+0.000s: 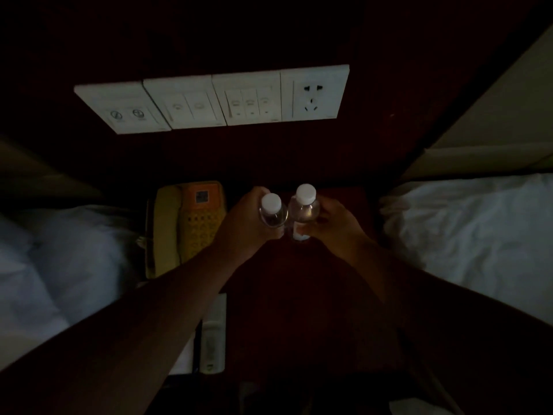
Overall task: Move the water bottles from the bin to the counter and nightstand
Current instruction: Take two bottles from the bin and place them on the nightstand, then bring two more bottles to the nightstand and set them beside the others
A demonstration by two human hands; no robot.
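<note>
Very dim | deep shadows throughout | wide-angle bending at edges | soft, grainy detail

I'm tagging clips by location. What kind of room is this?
Probably a hotel bedroom: a nightstand with a yellow telephone stands between two white-sheeted beds, beneath a wall panel of switches.

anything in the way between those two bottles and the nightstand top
Nothing visible. The left hand grips one bottle and the right hand the other bottle, over a bare dark patch of the nightstand. The telephone sits off to the left.
</note>
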